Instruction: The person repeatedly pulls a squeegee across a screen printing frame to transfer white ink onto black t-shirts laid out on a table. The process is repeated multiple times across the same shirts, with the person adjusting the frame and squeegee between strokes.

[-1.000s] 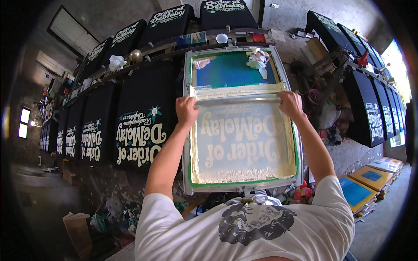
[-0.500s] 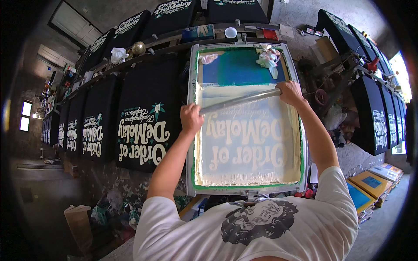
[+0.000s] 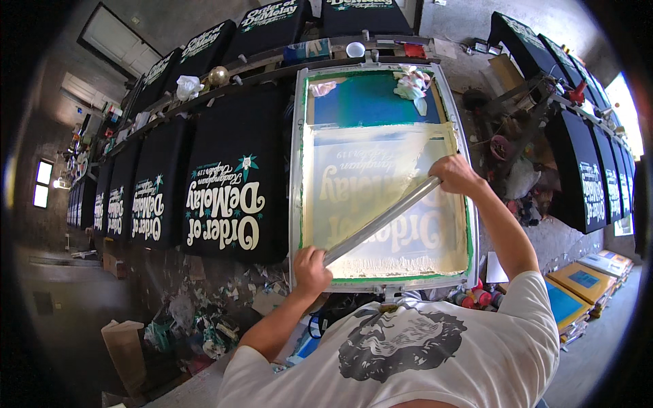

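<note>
A long silver squeegee [image 3: 382, 220] lies slantwise across a screen-printing frame [image 3: 296, 170], its left end nearer to me. My left hand [image 3: 312, 270] is closed round that lower end, over the frame's left side. At the higher end, by the frame's right side, my right hand [image 3: 457, 175] grips the squeegee. Cream ink [image 3: 401, 266] covers the mesh, thickest along the near edge, with mirrored lettering showing through. Beyond it the mesh is blue-green, with a crumpled rag [image 3: 412, 87] at its far right and a small pinkish wad [image 3: 322, 89] at its far left.
Black printed shirts [image 3: 231, 136] lie on boards in rows to the left, beyond and at right. A white cup [image 3: 355, 49] stands on the rail behind the frame. Scraps [image 3: 197, 326] litter the floor at lower left; stacked screens [image 3: 578, 279] lie at lower right.
Both hands have drawn the squeegee toward me, the left much farther than the right. It now slants more steeply, and a yellowish streaked area of ink shows beyond it.
</note>
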`<state>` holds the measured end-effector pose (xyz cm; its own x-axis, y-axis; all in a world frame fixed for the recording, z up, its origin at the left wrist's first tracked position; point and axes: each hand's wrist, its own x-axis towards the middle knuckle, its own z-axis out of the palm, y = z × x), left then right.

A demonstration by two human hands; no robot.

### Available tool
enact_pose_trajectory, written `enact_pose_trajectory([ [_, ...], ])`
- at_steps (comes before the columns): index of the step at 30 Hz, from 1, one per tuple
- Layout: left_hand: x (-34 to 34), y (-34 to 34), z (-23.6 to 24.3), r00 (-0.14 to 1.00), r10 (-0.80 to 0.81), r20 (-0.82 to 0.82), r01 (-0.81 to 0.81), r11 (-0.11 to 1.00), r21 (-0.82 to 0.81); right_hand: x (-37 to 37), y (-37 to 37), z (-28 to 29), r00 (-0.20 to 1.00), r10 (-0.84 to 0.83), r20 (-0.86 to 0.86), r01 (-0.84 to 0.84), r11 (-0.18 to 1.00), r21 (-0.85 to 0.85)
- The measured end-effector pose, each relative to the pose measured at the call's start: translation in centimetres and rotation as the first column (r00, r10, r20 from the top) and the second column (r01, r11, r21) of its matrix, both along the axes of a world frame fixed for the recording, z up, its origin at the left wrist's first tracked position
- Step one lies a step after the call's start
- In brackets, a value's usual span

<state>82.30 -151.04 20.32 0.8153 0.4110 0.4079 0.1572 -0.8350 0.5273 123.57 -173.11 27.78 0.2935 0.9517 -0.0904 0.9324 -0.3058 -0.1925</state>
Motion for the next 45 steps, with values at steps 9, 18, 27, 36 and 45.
enact_pose_trajectory([
  [9,22.2,13.8,-1.7,0.978,-0.022,0.209,-0.017,0.983,0.184,7.3,0.5,-0.4,0.885,-0.435,0.167,0.400,0.893,0.208],
  [18,25.9,17.7,-5.3,0.988,-0.004,0.155,-0.033,0.972,0.231,7.4,2.9,-2.0,0.839,-0.500,0.213,0.512,0.859,-0.003],
  [27,9.8,8.3,-4.5,0.992,-0.031,0.123,0.007,0.982,0.188,-6.6,-6.5,-1.8,0.883,-0.456,0.106,0.447,0.889,0.099],
  [36,-4.4,-0.1,-1.8,0.988,-0.105,0.112,0.095,0.991,0.093,-22.3,-15.0,-1.1,0.909,-0.410,0.079,0.371,0.880,0.297],
  [45,-1.7,2.1,0.8,0.987,-0.155,0.047,0.151,0.985,0.085,-20.4,-13.9,1.1,0.873,-0.485,0.042,0.484,0.874,0.037],
])
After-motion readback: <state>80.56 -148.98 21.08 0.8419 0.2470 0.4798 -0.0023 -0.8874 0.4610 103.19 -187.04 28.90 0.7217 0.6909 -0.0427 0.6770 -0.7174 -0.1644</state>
